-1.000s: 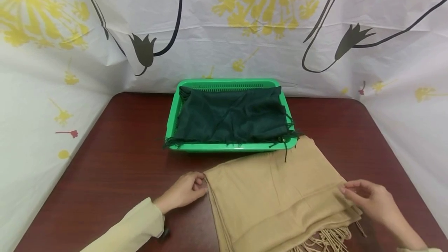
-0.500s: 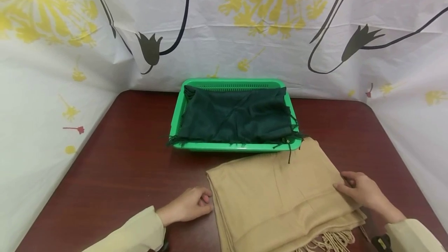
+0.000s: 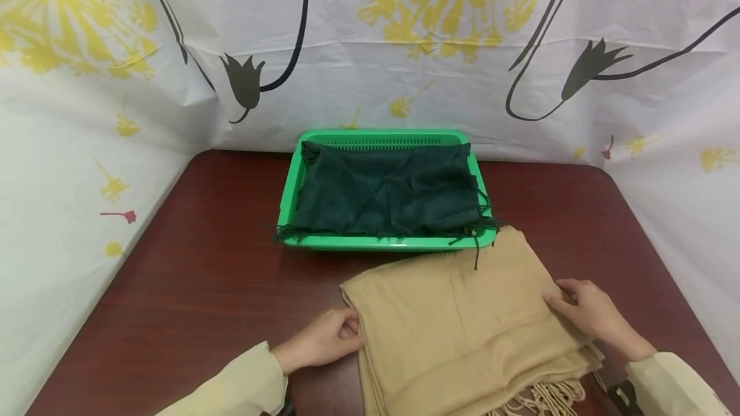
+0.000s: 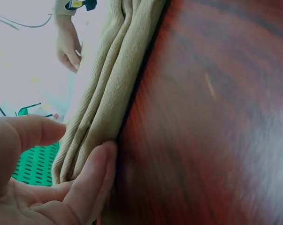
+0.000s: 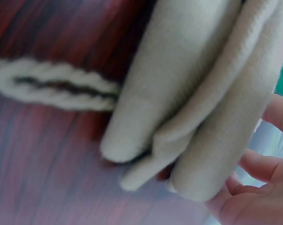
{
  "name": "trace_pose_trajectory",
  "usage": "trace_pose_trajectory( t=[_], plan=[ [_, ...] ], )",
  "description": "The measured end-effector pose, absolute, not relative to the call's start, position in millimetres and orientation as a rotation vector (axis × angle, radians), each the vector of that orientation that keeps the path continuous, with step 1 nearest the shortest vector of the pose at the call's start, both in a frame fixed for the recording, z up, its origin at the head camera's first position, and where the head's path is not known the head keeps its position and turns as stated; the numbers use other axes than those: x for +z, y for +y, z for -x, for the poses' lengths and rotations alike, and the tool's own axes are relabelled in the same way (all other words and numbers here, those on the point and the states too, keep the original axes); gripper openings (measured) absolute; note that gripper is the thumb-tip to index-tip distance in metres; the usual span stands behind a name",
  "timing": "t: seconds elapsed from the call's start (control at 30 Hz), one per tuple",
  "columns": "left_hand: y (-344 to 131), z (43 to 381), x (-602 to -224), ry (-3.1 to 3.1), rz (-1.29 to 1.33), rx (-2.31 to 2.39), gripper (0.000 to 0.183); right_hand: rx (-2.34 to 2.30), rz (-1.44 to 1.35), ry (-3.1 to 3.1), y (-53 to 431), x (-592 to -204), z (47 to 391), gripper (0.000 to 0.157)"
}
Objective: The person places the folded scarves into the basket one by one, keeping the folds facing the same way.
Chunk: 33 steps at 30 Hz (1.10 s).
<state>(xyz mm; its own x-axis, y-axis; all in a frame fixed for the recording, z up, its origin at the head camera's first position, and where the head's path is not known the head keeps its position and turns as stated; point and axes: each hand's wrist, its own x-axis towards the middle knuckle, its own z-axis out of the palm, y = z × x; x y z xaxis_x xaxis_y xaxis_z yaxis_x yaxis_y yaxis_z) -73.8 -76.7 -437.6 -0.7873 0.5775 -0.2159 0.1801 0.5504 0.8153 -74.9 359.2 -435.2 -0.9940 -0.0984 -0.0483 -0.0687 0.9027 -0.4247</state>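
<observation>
A beige fringed shawl (image 3: 439, 326), folded into layers, lies at a slant on the table. At its left edge my left hand (image 3: 324, 339) grips the fold; the left wrist view shows fingers (image 4: 92, 180) against the stacked layers (image 4: 127, 79) and the thumb over the top. My right hand (image 3: 595, 316) holds the right edge, thumb on the upper face and the other fingertips at the side. Close up in the right wrist view, that hand (image 5: 263, 187) curls at the rounded folds (image 5: 211, 140). Tassels (image 3: 549, 397) spread from the near right corner.
Behind the shawl stands a green plastic basket (image 3: 399, 244) with a folded dark green fringed shawl (image 3: 387, 191) in it. The beige shawl's far corner reaches the basket's front right corner. A white printed cloth (image 3: 370, 95) surrounds the dark red table (image 3: 220, 262).
My left hand has slid down the left edge toward me and come back against the fold. The right hand has moved in onto the right edge. The shawl lies nearly as before.
</observation>
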Motion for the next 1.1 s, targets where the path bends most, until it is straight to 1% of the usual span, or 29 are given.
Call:
trace_pose_trajectory(
  t=[0.07, 0.27, 0.33, 0.43, 0.53, 0.7, 0.9, 1.1],
  plan=[
    [-75.1, 72.7, -438.7, 2.303, -0.582, 1.178, 0.025, -0.663, 0.109, 2.993, 358.1, -435.9, 74.8, 0.05],
    [-67.6, 67.3, -444.9, 2.24, -0.483, 1.31, 0.054, -0.731, 0.05, 2.947, 356.3, -436.0, 76.2, 0.05],
    [-64.5, 65.0, -447.2, 2.215, -0.43, 1.355, 0.059, -0.76, 0.043, 2.937, 356.1, -435.7, 77.0, 0.049],
    [-60.7, 61.6, -449.9, 2.178, -0.361, 1.421, 0.061, -0.778, 0.038, 2.936, 357.0, -435.2, 78.5, 0.047],
    [-57.8, 59.2, -451.5, 2.114, -0.342, 1.506, 0.061, -0.788, 0.027, 2.944, 357.8, -434.8, 79.5, 0.043],
    [-55.3, 58.2, -454.3, 1.987, -0.364, 1.591, 0.052, -0.805, -0.035, 2.899, 357.8, -433.9, 80.0, 0.033],
    [-52.9, 58.3, -460.1, 1.998, -0.363, 1.576, 0.048, -0.772, -0.087, 2.856, 356.7, -435.4, 80.5, 0.034],
    [-52.4, 56.3, -462.4, 2.093, -0.388, 1.542, 0.039, -0.746, -0.085, 2.867, 353.6, -437.4, 78.6, 0.033]
  ],
)
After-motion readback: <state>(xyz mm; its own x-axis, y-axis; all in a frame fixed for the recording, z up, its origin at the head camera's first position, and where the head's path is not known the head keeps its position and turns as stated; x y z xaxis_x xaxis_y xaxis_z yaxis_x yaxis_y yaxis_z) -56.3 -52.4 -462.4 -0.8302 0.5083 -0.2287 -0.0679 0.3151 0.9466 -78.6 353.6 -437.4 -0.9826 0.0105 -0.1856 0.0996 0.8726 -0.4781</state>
